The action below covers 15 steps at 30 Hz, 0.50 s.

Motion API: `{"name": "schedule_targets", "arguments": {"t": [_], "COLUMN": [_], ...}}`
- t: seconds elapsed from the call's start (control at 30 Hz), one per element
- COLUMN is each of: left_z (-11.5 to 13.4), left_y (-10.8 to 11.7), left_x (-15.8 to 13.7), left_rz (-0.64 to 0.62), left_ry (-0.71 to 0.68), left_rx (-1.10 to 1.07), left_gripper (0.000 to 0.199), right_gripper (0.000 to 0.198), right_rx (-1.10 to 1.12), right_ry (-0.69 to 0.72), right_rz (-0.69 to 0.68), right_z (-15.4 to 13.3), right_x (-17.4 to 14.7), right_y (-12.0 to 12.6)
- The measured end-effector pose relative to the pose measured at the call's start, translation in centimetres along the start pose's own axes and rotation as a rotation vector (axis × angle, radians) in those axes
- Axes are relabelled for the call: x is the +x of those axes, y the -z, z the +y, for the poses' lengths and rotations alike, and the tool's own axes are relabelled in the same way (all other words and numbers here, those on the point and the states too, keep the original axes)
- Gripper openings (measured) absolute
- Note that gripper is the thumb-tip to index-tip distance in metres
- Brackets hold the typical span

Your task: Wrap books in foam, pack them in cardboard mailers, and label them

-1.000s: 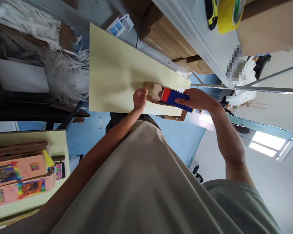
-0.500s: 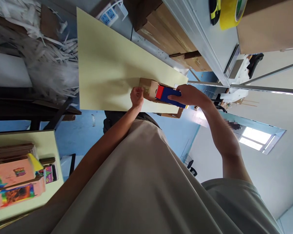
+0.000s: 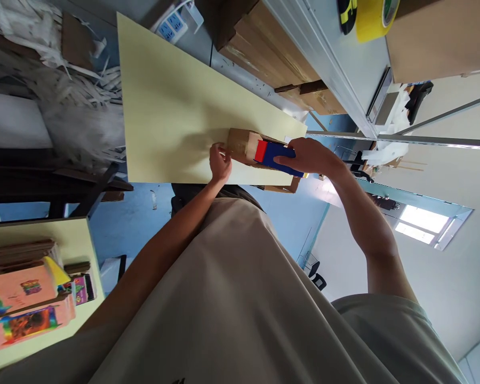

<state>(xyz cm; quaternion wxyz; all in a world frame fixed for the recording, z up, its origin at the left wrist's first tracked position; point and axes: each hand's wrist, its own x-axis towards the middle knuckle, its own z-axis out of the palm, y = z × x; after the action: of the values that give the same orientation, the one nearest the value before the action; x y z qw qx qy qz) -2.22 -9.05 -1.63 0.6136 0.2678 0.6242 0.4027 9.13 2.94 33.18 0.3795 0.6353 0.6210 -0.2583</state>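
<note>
A brown cardboard box (image 3: 238,143) lies on the pale yellow tabletop in front of me. Over its right part rests a blue box-shaped thing with a red end (image 3: 279,156); its exact kind does not show. My right hand (image 3: 306,154) is closed round the far right of this blue thing, thumb on its upper face. At the left end of the cardboard box is my left hand (image 3: 221,162), its fingers loosely bent and somewhat apart, nothing visible in them. Whether its fingertips touch the cardboard I cannot tell.
Large cartons (image 3: 268,48) stand behind the table (image 3: 164,106), beside a power strip (image 3: 172,26). A shelf above holds yellow tape (image 3: 374,21). White packing scraps (image 3: 84,90) lie at left. Printed pink packages (image 3: 24,288) sit on another table, lower left.
My left hand has shifted slightly left along the cardboard box's end, and its fingers have loosened. My right hand and the blue thing have hardly moved. The view has tilted a little.
</note>
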Motion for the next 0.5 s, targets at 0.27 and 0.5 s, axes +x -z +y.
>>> {"name": "schedule_targets", "arguments": {"t": [0.27, 0.5], "left_z": [4.2, 8.1], "left_y": [0.9, -0.2], "left_x": [-3.4, -0.7], "left_rz": [-0.380, -0.516], "left_ry": [-0.521, -0.623], "left_rx": [0.212, 0.304], "left_gripper": [0.088, 0.121], "right_gripper": [0.052, 0.055], "right_rx": [-0.112, -0.124], "right_ry": [-0.036, -0.013], "right_rz": [-0.094, -0.069], "right_z": [-2.6, -3.0], "right_x": [-1.4, -1.9], "right_y": [0.9, 0.6]}}
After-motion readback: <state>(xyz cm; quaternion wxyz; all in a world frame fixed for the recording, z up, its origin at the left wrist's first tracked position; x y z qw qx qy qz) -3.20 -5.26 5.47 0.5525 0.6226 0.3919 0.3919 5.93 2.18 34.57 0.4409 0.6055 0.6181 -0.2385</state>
